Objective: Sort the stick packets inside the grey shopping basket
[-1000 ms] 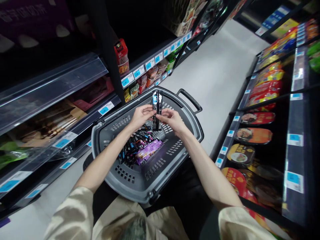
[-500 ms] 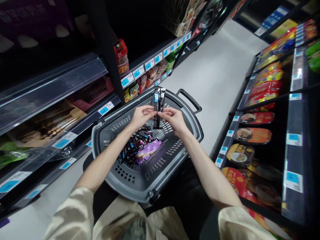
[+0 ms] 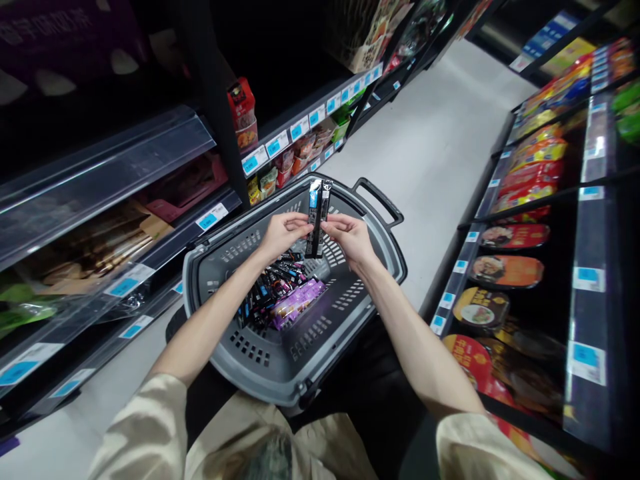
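Two slim black stick packets (image 3: 317,215) with blue and white tops stand upright over a grey plastic shopping basket (image 3: 280,363). My left hand (image 3: 283,233) pinches them from the left and my right hand (image 3: 350,237) pinches them from the right, fingers closed on them. In the basket lie several more black stick packets (image 3: 267,288) and a purple packet (image 3: 299,303).
A dark shelf unit on the left holds snack packs and blue price tags (image 3: 278,143). On the right, shelves hold red and orange boxed meals (image 3: 506,271). A pale aisle floor (image 3: 440,133) runs ahead between them. The basket's black handle (image 3: 379,198) points away from me.
The two packets have shifted slightly right and tilted a little between my fingers. My hands stay in nearly the same place over the basket.
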Demonstrator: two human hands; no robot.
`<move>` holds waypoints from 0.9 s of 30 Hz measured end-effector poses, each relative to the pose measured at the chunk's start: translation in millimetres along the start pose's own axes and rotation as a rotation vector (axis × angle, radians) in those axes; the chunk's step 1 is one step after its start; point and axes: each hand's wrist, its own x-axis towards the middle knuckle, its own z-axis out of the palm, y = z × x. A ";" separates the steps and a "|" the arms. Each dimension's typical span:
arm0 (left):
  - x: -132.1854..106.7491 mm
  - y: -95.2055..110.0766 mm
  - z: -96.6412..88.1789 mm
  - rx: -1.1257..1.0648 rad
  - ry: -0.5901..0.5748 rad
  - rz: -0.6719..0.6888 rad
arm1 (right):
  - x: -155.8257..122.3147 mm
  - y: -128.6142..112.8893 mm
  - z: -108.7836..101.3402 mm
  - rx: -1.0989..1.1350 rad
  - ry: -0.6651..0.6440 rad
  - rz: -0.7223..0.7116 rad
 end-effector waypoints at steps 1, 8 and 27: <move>-0.8 0.7 0.7 -0.005 -0.003 -0.012 | -0.1 -0.3 0.2 0.001 0.006 0.004; -4.4 5.6 1.9 -0.008 -0.029 -0.015 | -1.1 -0.6 2.4 0.022 0.016 0.014; 0.4 -3.4 -3.6 0.141 -0.005 0.052 | -1.6 -2.3 -0.5 -0.019 -0.006 0.045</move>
